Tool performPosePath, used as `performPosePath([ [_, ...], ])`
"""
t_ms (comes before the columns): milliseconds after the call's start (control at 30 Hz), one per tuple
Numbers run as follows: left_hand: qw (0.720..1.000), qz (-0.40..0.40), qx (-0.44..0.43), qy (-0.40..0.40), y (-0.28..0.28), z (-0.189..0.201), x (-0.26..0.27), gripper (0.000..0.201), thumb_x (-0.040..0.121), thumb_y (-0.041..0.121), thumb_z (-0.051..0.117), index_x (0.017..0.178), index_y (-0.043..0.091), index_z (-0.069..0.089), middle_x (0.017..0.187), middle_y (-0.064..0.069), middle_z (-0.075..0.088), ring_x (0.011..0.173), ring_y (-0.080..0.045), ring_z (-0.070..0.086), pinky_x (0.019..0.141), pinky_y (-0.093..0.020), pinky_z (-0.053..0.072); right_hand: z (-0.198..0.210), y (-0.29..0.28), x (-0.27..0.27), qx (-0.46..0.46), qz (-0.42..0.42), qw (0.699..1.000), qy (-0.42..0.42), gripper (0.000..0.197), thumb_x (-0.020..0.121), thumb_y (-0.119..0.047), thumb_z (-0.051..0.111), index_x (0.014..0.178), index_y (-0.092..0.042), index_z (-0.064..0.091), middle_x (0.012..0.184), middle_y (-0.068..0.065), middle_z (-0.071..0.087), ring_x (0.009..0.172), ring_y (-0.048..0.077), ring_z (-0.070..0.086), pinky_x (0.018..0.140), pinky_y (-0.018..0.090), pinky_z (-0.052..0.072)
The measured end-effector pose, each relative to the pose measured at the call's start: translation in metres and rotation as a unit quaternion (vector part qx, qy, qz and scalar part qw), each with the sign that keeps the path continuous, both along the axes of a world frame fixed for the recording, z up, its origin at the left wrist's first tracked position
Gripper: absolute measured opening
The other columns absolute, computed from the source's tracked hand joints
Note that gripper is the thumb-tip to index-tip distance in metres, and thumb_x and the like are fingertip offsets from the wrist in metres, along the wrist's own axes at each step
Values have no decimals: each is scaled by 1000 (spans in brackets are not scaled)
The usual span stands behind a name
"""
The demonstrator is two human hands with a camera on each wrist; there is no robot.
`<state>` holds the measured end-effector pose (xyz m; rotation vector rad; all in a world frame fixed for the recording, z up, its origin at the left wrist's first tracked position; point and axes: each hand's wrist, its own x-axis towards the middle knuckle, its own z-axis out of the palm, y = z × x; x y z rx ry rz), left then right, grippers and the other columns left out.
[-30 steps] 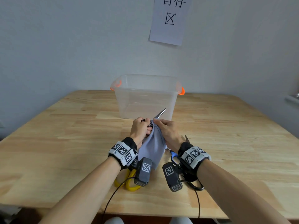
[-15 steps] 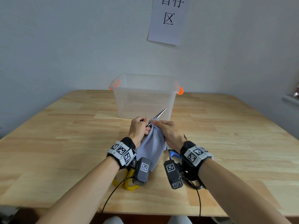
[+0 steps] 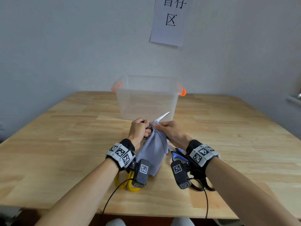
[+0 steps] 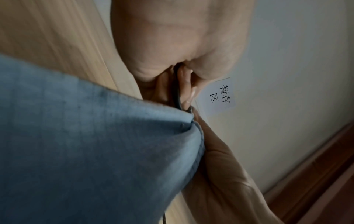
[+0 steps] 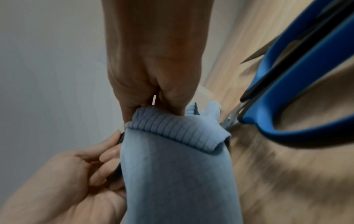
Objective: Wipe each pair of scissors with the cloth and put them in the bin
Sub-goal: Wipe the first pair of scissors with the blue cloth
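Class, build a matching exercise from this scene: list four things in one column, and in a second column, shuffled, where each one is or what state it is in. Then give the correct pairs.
Things
1. black-handled scissors
2. blue-handled scissors
3. yellow-handled scissors
4. clear plastic bin

Places or states
A. at the far side of the table, beyond both hands
B. on the table under the left wrist
C. gripped by the left hand, cloth pinched round the blades by the right hand
D. on the table beside the right wrist

Pairs: 1-C, 2-D, 3-B, 4-A
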<state>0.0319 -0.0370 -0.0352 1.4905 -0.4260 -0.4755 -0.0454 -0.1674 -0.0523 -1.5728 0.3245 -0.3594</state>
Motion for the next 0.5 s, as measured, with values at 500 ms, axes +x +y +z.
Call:
performPosePath([
  [500, 1000, -6, 6, 5, 1, 8, 0, 33, 102, 6, 46, 71, 14, 39, 61, -3, 35, 35, -6, 29, 35, -18, 20, 2, 0, 1, -5, 2, 1000, -13, 32, 93, -21, 69, 97, 10, 73, 100, 29, 72, 88, 30, 68, 89, 43, 56],
])
